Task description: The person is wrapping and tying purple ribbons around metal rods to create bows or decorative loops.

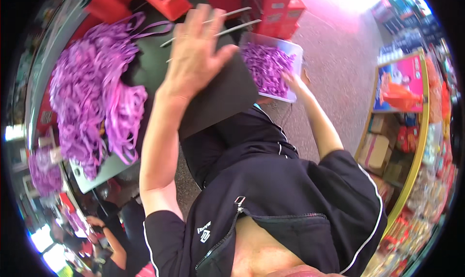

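My left hand (pixel 196 59) is over the table, fingers stretched and thumb apart, with nothing seen in its grasp. Two thin metal rods (pixel 237 27) run slantwise behind its fingers. Under the wrist lies a flat black board (pixel 225 95), jutting over the table edge toward my lap. My right hand (pixel 293 81) reaches over the near right side of a whitish plastic bin (pixel 296 52). Its fingertips meet short purple ribbon pieces (pixel 266 66) heaped inside, and whether they pinch one is unclear.
A large tangled pile of purple ribbon loops (pixel 97 83) covers the table's left side. Red boxes (pixel 278 10) stand beyond the bin, and a red holder (pixel 167 3) sits at the far edge. Shelves with packaged goods (pixel 382 151) line the right. Another person's arm (pixel 114 243) shows lower left.
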The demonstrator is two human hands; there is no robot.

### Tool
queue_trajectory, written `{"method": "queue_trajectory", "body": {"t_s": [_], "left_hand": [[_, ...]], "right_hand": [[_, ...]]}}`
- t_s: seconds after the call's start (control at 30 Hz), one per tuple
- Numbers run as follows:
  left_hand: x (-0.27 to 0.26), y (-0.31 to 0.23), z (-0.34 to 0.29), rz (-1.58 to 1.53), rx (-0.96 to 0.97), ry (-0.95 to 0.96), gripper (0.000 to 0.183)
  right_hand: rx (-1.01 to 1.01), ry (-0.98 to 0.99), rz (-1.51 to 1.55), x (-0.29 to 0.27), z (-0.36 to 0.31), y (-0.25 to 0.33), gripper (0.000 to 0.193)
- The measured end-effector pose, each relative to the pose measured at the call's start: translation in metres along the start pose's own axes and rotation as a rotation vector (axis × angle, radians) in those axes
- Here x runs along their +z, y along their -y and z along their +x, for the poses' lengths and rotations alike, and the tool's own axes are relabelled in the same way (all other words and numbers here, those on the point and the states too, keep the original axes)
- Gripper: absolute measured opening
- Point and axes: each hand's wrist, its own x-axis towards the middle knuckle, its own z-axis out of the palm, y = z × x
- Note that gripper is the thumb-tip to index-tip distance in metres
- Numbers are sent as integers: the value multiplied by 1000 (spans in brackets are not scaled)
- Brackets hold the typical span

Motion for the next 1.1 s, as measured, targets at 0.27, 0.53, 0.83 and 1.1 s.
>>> {"method": "queue_trajectory", "body": {"t_s": [0.27, 0.53, 0.83, 1.1], "left_hand": [[-32, -68, -145, -699, 136, 200, 27], [22, -52, -401, -1222, -1530, -527, 51], [114, -65, -612, -112, -1586, 158, 51], [90, -48, -545, -281, -1477, 144, 41]], "right_hand": [[-139, -482, -66, 10, -110, -37, 20], [-761, -553, -93, -18, -92, 286, 17], [-1092, 99, -522, 125, -51, 500, 28], [-958, 141, -121, 123, -37, 499, 19]]}}
